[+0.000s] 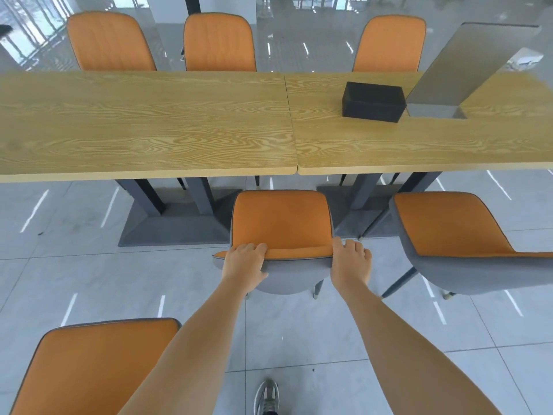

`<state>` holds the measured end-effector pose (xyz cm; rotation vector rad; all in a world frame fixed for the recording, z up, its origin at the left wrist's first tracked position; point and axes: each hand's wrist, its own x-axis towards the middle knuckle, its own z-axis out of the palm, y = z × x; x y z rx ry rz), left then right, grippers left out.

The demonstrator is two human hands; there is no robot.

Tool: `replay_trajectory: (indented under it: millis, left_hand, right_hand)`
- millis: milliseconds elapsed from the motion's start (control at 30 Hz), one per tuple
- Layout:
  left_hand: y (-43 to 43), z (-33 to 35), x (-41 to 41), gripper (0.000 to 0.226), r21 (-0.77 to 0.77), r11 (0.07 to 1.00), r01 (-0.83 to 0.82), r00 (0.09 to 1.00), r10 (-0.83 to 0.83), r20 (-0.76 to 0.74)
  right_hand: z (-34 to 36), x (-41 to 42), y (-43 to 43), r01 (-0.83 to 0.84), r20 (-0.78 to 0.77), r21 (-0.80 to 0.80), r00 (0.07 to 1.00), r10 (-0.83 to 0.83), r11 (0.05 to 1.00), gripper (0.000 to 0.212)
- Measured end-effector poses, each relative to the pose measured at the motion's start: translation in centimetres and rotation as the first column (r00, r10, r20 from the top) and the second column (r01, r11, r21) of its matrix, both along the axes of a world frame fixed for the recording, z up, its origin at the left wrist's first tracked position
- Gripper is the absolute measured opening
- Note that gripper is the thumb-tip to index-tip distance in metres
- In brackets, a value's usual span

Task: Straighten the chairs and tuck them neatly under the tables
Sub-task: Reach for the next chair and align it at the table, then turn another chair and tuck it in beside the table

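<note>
An orange chair with a grey shell (281,218) stands in front of me, its seat just short of the near edge of two wooden tables (143,124) joined end to end. My left hand (246,262) grips the left end of its backrest top, fingers over the orange edge and thumb on the grey back. My right hand (350,260) holds the right end the same way. A second orange chair (454,226) stands to the right, turned at an angle and away from the table. A third (98,363) is at the lower left, well back from the table.
Three orange chairs (220,43) stand along the tables' far side. A black box (374,101) and a slanted metal stand (466,67) sit on the right table. Dark table bases (176,226) rest on the grey tiled floor. My shoe (267,396) shows at the bottom.
</note>
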<state>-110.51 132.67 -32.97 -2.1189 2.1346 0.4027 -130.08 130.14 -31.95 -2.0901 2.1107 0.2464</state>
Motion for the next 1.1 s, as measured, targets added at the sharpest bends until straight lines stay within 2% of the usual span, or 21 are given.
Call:
replay_trajectory:
  millis: [67,167,400,600,767,1100]
  left_hand:
    - [0.9,0.3,0.1,0.041,-0.037,0.999,-0.028,0.999,0.027,-0.022]
    - [3.1,1.1,0.3,0.052,-0.065,0.997,-0.046,0.999,0.045,-0.022]
    - [11.6,3.4,0.9,0.06,0.028,0.981,-0.191,0.981,0.19,0.049]
    - [20.9,6.0,4.1,0.061,-0.014,0.951,-0.308,0.944,0.308,0.12]
    - [28.7,7.9,8.6,0.062,-0.057,0.891,-0.451,0.879,0.454,0.145]
    - [46.2,6.4,20.0,0.062,-0.078,0.847,-0.526,0.843,0.532,0.086]
  right_hand:
    - [0.0,0.3,1.1,0.053,0.044,-0.024,0.998,-0.052,0.998,0.059]
    - [0.3,0.8,3.2,0.031,0.066,0.016,0.997,-0.032,0.999,0.071]
    - [2.0,2.7,9.1,-0.171,0.147,0.059,0.976,0.16,0.984,0.069]
    - [3.5,5.4,15.1,-0.35,0.177,0.072,0.926,0.333,0.934,0.07]
    - [4.9,10.2,20.9,-0.486,0.209,0.046,0.859,0.467,0.873,0.071]
    - [4.7,22.9,37.9,-0.554,0.253,0.005,0.806,0.535,0.832,0.074]
